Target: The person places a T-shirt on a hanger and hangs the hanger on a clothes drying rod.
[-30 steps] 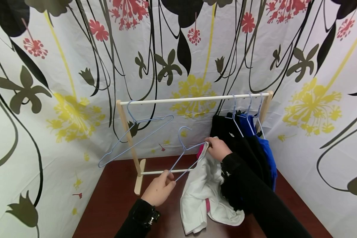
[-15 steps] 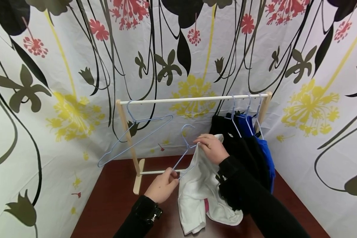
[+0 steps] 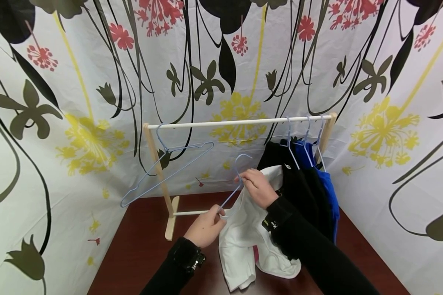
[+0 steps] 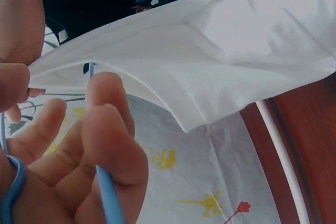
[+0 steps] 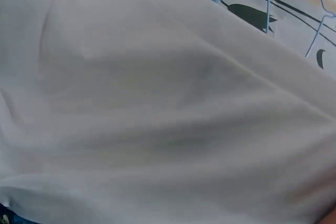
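My left hand (image 3: 206, 229) pinches the lower left part of a light-blue wire hanger (image 3: 230, 197). The left wrist view shows the hanger's wire (image 4: 108, 195) between thumb and finger, its tip entering the opening of a white shirt (image 4: 226, 72). My right hand (image 3: 257, 186) grips the white shirt (image 3: 234, 246) by its upper edge, close below the hanger's hook. The shirt drapes down to the table, a pink patch showing in its folds. Its cloth (image 5: 157, 103) fills most of the right wrist view. The hanger's right arm is hidden behind hand and cloth.
A wooden rack with a white rail (image 3: 221, 123) stands behind my hands. One bare blue hanger (image 3: 166, 172) hangs at its left end. Black clothes (image 3: 302, 188) and a blue garment (image 3: 328, 184) hang on the right. Patterned curtains surround the dark red table (image 3: 133, 246).
My right hand has moved left along the hanger, drawing the white shirt's edge over its right arm up to the hook. My left hand has shifted slightly right, still holding the hanger.
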Action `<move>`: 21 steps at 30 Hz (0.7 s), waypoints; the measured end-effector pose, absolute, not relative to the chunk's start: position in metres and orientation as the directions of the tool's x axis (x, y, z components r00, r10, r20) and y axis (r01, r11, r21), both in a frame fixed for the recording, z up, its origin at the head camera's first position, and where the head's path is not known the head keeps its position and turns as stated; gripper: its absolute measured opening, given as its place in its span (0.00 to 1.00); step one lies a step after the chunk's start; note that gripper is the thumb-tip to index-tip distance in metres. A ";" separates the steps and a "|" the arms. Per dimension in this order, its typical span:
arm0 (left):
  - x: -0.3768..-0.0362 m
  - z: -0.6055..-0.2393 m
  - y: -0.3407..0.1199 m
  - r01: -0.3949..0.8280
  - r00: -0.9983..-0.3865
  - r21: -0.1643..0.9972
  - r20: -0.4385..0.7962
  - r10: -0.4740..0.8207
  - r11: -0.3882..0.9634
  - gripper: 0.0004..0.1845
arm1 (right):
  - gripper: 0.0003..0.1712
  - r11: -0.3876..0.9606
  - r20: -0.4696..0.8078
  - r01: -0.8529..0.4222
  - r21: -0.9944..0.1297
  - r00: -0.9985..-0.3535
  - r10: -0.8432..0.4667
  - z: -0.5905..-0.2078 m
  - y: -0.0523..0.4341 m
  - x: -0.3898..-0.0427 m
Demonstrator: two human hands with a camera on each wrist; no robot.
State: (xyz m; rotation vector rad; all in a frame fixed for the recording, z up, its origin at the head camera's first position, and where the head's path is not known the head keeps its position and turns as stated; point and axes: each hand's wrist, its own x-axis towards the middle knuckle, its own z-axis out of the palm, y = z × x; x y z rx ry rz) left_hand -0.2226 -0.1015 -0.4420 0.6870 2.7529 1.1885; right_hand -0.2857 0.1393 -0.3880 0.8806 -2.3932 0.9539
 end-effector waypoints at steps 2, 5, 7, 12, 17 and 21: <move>-0.223 -0.441 -0.099 0.376 -0.896 0.706 0.111 0.431 0.600 0.13 | 0.17 0.574 0.587 -0.693 -0.436 -0.702 -0.403 -0.390 0.137 -0.284; -0.223 -0.440 -0.096 0.377 -0.893 0.706 0.105 0.438 0.600 0.13 | 0.14 0.609 0.597 -0.685 -0.399 -0.698 -0.394 -0.392 0.134 -0.282; -0.223 -0.440 -0.096 0.380 -0.887 0.704 0.094 0.451 0.600 0.14 | 0.11 0.617 0.600 -0.677 -0.400 -0.703 -0.382 -0.391 0.131 -0.281; -0.226 -0.441 -0.105 0.390 -0.839 0.751 0.052 0.542 0.532 0.21 | 0.12 0.616 0.592 -0.673 -0.410 -0.710 -0.382 -0.391 0.131 -0.279; -0.237 -0.445 -0.120 0.360 -0.829 0.809 0.050 0.557 0.465 0.28 | 0.10 0.566 0.599 -0.681 -0.465 -0.713 -0.366 -0.391 0.136 -0.282; -0.249 -0.458 -0.126 0.504 -0.799 0.715 0.173 0.576 0.484 0.22 | 0.09 0.537 0.599 -0.674 -0.507 -0.723 -0.344 -0.391 0.139 -0.282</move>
